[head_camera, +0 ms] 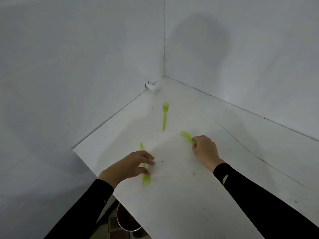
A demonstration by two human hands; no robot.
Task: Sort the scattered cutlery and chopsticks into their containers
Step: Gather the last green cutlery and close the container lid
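White speckled tabletop (181, 204) meets white walls (86, 66) in a corner. Your left hand (133, 164) pinches a lime-green plastic fork (146, 181), your right hand (204, 149) a second green fork (185, 135); a third green fork (165, 116) lies beyond.

The place looks like a bare, staged test corner, not a lived-in room. A plain white table (189, 204) sits in the angle of two blank white walls (69, 66) that meet behind it. Green plastic forks (165, 116) lie on the table. Below its near-left edge are a patterned floor (112, 229) and a round, metal-rimmed container (120, 223).
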